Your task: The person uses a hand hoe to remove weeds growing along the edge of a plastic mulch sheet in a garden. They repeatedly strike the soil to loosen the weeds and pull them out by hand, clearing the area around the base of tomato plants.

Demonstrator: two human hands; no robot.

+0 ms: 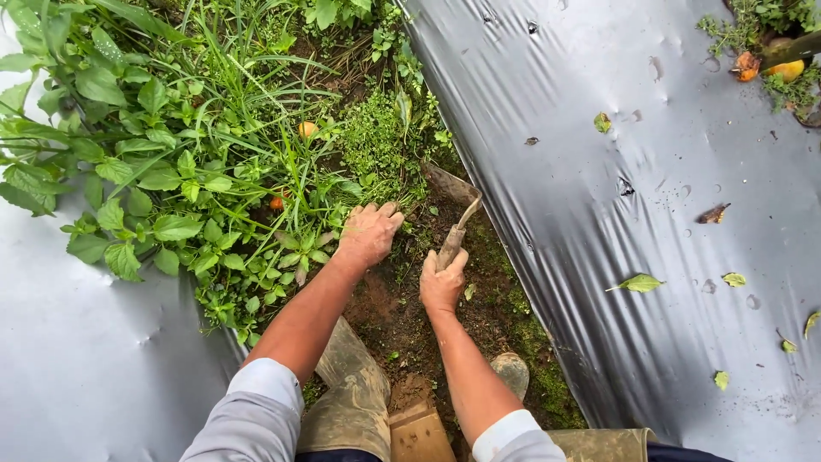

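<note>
Narrow strip of bare, damp soil (pixel 402 299) runs between two sheets of silver-grey plastic mulch (pixel 650 197), with a dense bank of weeds (pixel 197 171) filling the strip's far end and spilling over its left edge. Right hand (pixel 442 282) is closed around the wooden handle of a small hand hoe (pixel 457 218); the muddy metal blade sits just ahead, near the right edge of the strip, tip toward the weed line. Left hand (pixel 369 233) is curled down into the weeds at the soil's edge, fingers bunched on stems; whether it grips a clump fully I cannot tell. Judging by look, the hoe is stiff and moderately light, heavy at the blade end, handle gritty with mud, best held low on the handle as it is now. The weeds look soft, leafy, likely to tear, so the base of the stems is the place to take hold. Mud-caked rubber boots (pixel 355 393) stand on the soil below the arms. Fallen leaves (pixel 637 282) dot the right sheet; orange fruit (pixel 787 68) lies at its far right corner.
</note>
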